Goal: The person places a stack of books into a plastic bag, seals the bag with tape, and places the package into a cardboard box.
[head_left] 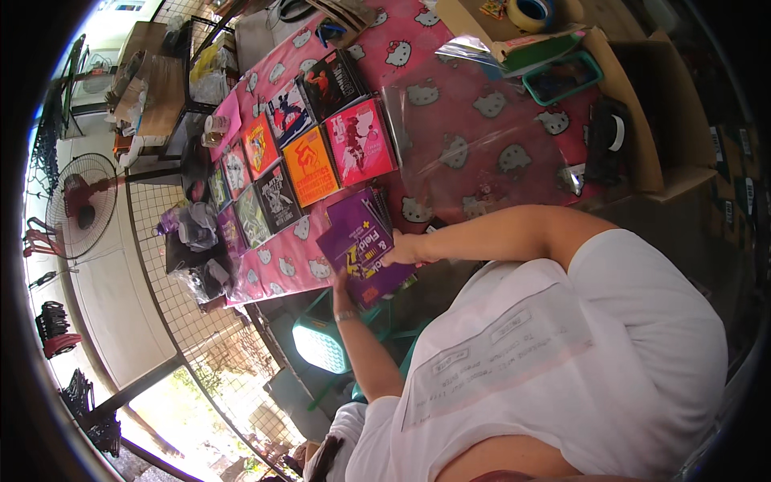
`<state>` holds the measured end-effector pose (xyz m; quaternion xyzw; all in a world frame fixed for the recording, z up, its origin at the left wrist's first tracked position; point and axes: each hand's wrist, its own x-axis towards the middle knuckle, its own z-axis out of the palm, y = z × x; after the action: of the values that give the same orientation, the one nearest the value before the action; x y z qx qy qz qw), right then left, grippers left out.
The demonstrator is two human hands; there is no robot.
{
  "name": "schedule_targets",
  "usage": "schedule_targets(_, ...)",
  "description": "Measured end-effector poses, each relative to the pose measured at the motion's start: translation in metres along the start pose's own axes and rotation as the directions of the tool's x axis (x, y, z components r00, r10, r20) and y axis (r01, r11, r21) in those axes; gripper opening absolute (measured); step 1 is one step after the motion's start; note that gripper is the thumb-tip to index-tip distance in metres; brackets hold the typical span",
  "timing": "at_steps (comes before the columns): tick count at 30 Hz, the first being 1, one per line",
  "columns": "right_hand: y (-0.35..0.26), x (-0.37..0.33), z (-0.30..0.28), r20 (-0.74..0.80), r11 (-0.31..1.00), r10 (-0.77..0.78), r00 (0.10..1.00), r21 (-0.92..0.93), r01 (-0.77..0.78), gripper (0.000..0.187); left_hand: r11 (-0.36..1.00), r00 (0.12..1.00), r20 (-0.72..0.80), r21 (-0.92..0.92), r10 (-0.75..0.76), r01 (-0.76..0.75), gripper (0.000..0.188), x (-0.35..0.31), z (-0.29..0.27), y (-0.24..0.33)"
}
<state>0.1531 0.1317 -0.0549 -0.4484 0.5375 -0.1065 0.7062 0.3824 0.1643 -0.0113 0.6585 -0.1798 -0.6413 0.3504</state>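
A purple flat cover with yellow and white print (361, 249) is held by both hands above the near edge of a table with a pink cat-patterned cloth (289, 249). My left hand (338, 281), with a band on its wrist, grips the cover's lower edge. My right hand (399, 254) holds its right side. A second purple cover (363, 207) lies on the table just beyond it. Rows of flat covers are laid out on the cloth, among them an orange one (309, 166), a pink one (360, 140) and a black one (331, 80).
A clear plastic sheet (474, 145) lies right of the covers. Beyond it are a teal tray (562, 78), a roll of tape (530, 12) and an open cardboard box (646, 120). A green stool (321, 345) stands under the table. A fan (80, 205) and wire mesh (161, 241) stand at left.
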Motion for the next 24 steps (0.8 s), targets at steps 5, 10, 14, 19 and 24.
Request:
schedule_targets(5, 0.009, -0.080, -0.066, 0.430, 0.810, -0.488, 0.760, -0.103, 0.578, 0.079, 0.982, 0.986, 0.052, -0.114, 0.156, -0.150, 0.050, -0.042, -0.032, -0.052)
schedule_targets(10, -0.010, -0.135, -0.139, 0.231, -0.134, -0.963, 0.139, -0.857, 0.498, 0.079, 0.964, 0.966, 0.219, -0.253, 0.137, -0.079, 0.053, -0.069, 0.068, -0.021)
schedule_targets(14, 0.002, -0.148, -0.188, 0.250, -0.061, -0.951, 0.181, -0.727, 0.684, 0.070, 0.935, 0.838, 0.481, -0.342, 0.258, -0.091, 0.075, -0.073, 0.181, 0.019)
schedule_targets(19, 0.073, -0.150, -0.223, -0.305, 0.650, -0.748, 0.589, -0.160, 0.743, 0.082, 0.891, 0.749, 0.538, -0.429, 0.386, -0.151, 0.092, -0.024, 0.256, -0.019)
schedule_targets(24, 0.135, -0.122, -0.239, -0.383, 0.671, -0.738, 0.555, -0.338, 0.660, 0.086, 0.695, 0.591, 0.670, 0.153, 0.450, -0.703, 0.076, 0.054, 0.236, -0.092)
